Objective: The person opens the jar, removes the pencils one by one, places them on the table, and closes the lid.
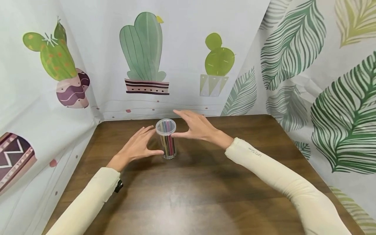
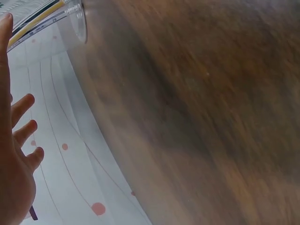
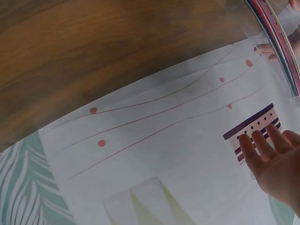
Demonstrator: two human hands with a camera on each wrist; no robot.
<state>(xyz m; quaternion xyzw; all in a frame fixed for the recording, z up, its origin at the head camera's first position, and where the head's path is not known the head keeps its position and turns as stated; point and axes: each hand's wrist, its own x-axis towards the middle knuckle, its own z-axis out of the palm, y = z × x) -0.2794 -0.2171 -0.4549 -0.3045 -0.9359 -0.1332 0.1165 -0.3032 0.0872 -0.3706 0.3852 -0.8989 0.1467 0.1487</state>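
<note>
A clear plastic jar [image 1: 163, 142] with a translucent round lid [image 1: 165, 127] stands upright toward the back of the table, full of thin pencils [image 1: 168, 146] in several colours. To its left is my left hand [image 1: 138, 145], fingers extended and thumb held out near the jar's lower part. My right hand [image 1: 198, 126] is on the other side, thumb by the lid and fingers spread behind it. Neither hand curls round the jar; whether the fingertips touch it I cannot tell. In the left wrist view the jar's base [image 2: 79, 21] shows at the top left, and the right wrist view catches the pencils [image 3: 276, 42].
The brown wooden table [image 1: 176, 195] spreads out in front of the jar. Behind its back edge hangs a white cloth [image 1: 185, 65] printed with cacti, and a leaf-patterned cloth [image 1: 293, 107] hangs on the right. A small black object [image 1: 118, 186] sits at the left wrist.
</note>
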